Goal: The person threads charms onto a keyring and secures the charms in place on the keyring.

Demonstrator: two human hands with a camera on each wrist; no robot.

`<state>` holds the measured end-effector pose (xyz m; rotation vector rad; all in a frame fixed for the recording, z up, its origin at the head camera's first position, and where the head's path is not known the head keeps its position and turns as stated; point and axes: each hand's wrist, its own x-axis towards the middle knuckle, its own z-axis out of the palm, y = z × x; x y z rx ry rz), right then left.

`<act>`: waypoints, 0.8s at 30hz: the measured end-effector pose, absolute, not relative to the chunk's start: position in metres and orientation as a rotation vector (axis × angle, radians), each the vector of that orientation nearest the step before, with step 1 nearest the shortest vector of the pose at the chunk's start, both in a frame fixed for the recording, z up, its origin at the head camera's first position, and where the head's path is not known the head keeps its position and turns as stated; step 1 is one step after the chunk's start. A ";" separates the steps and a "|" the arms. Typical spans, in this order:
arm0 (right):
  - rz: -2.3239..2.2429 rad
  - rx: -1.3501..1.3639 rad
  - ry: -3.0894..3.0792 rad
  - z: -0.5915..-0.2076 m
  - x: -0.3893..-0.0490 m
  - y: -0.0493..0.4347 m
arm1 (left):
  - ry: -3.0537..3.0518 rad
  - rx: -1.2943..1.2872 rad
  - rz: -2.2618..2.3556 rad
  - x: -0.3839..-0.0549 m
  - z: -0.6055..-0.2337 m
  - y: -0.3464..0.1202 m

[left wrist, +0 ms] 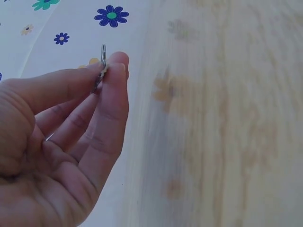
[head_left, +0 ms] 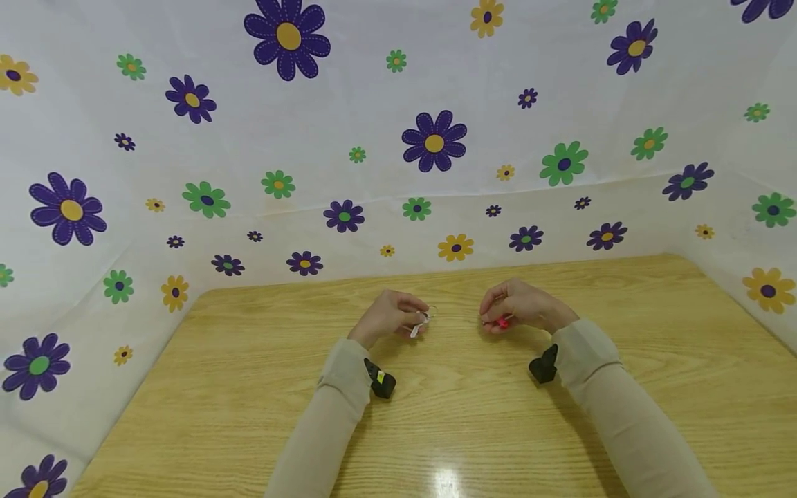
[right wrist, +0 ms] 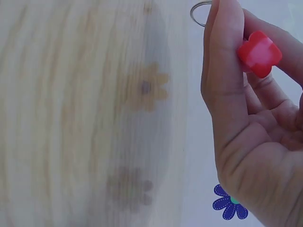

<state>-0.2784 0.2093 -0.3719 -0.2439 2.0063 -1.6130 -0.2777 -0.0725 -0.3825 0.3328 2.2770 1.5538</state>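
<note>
My left hand (head_left: pixel 387 318) pinches a metal key ring (left wrist: pixel 103 56) between thumb and fingertips. From that ring hangs a small pale, silvery piece shaped like a key (head_left: pixel 414 331). In the left wrist view the ring stands edge-on above the fingertips. Across a gap to the right, my right hand (head_left: pixel 521 306) holds a keychain with a red flower-shaped charm (right wrist: pixel 260 53) between thumb and fingers. A thin metal ring (right wrist: pixel 191 14) sticks out beyond those fingertips, and the fingers hide the part joining it to the charm. Both hands are near the table's far side.
The wood-grain table (head_left: pixel 448 415) spreads out under both arms. A white cloth with printed flowers (head_left: pixel 349 124) stands behind it and along both sides. Each wrist carries a small black camera, one on the left (head_left: pixel 381 382) and one on the right (head_left: pixel 544 365).
</note>
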 end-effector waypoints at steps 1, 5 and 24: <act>-1.619 -0.251 2.003 -0.372 -0.278 0.209 | 2.277 0.333 1.553 -0.277 -0.382 -0.072; -1.639 -0.270 1.994 -0.374 -0.276 0.208 | 2.266 0.344 1.563 -0.276 -0.381 -0.071; -1.624 -0.313 2.008 -0.375 -0.273 0.202 | 2.261 0.421 1.552 -0.268 -0.375 -0.056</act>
